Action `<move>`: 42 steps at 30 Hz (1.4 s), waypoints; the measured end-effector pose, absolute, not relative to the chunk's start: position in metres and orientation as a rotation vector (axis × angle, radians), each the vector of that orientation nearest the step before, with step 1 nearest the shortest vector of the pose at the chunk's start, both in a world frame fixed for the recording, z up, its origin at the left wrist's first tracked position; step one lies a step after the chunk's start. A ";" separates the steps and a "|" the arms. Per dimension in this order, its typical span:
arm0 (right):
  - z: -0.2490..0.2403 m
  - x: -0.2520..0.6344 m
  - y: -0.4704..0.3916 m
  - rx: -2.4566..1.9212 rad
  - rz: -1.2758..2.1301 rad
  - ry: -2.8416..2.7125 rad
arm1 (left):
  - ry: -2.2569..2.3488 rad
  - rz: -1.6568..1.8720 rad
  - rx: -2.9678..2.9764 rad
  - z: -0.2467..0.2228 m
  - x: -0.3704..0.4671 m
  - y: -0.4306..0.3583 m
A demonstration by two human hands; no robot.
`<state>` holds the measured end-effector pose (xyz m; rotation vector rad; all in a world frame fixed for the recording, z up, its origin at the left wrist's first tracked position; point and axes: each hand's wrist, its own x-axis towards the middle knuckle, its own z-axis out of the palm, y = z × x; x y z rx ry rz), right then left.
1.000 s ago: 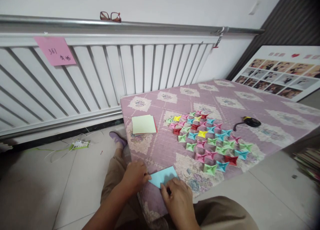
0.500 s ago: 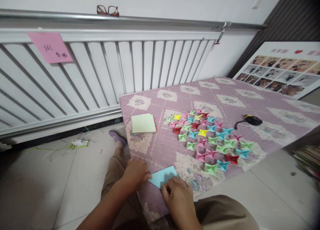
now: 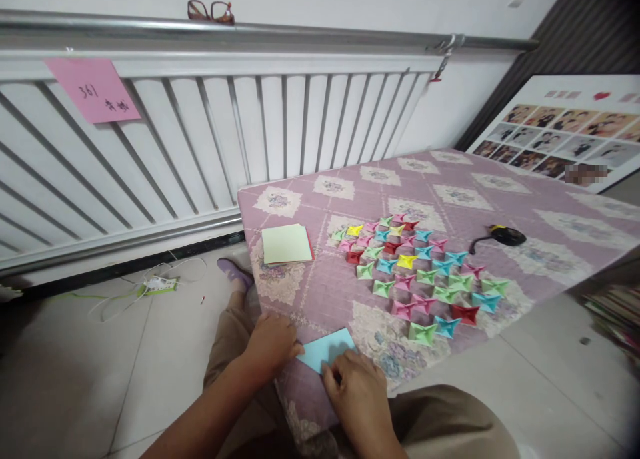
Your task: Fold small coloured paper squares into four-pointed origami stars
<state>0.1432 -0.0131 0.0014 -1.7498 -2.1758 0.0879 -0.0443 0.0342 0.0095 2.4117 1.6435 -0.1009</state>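
Observation:
A folded sheet of light blue paper [image 3: 326,348] lies flat near the front left corner of the table. My left hand [image 3: 274,342] has its fingers curled, with thumb and fingertips at the paper's left corner. Bent over the right part of the sheet, my right hand [image 3: 356,386] presses its fingertips and thumb onto the lower edge. Beyond the paper stand several small folded paper shapes [image 3: 407,262] in green, pink, blue, red and yellow, set in rows. A stack of square paper sheets [image 3: 287,244], pale yellow on top with red showing beneath, lies at the table's left edge.
The table wears a purple flowered cloth [image 3: 320,286]. A black object with a strap [image 3: 507,236] lies on its right side. Behind is a white radiator [image 3: 270,122] under a pipe bearing glasses [image 3: 210,11]. A power strip [image 3: 160,285] with cables sits on the floor at left.
The camera view has shifted slightly. Both hands stay at the blue paper in nearly the same places, and the sheet looks unchanged.

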 end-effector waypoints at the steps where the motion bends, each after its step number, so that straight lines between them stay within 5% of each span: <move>1: 0.002 0.143 -0.013 -1.755 0.087 -2.179 | 1.648 -0.097 2.418 0.009 -0.044 0.034; 15: 0.014 0.140 -0.014 -1.875 0.186 -2.213 | 1.652 0.009 2.568 -0.004 -0.049 0.027; 22: 0.012 0.139 -0.015 -1.881 0.202 -2.184 | 1.001 0.226 3.048 0.010 -0.048 0.020; 42: -0.028 0.143 -0.039 -1.366 0.074 -2.202 | 0.955 0.224 2.896 0.002 -0.051 0.028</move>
